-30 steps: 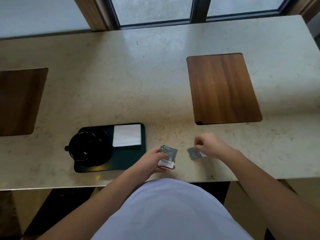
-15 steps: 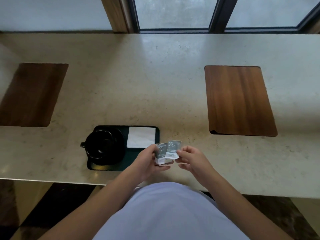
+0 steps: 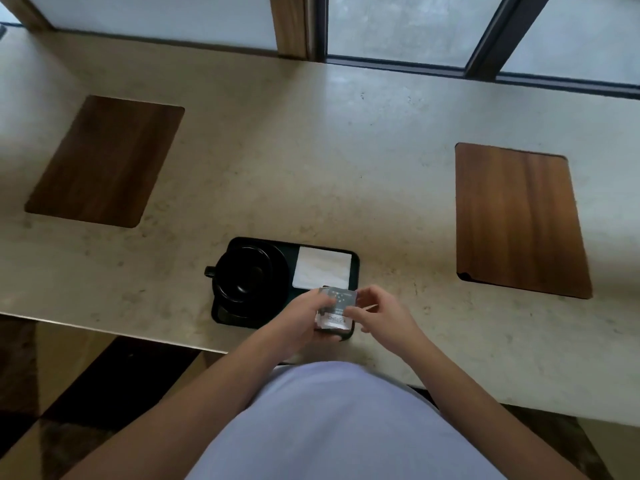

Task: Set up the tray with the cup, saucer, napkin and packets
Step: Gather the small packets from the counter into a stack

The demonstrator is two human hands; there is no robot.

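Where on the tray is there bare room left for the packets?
Only the tray's near right corner, in front of the napkin, where both hands already hold the packets. The cup and saucer fill its left half.

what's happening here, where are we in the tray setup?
A person is holding a small stack of packets over the near right corner of the dark tray, which sits on the stone counter. The left hand grips the stack from the left; the right hand pinches its right edge. The black cup sits on its saucer at the tray's left, and the white napkin lies at the far right. The packets are not yet set down.
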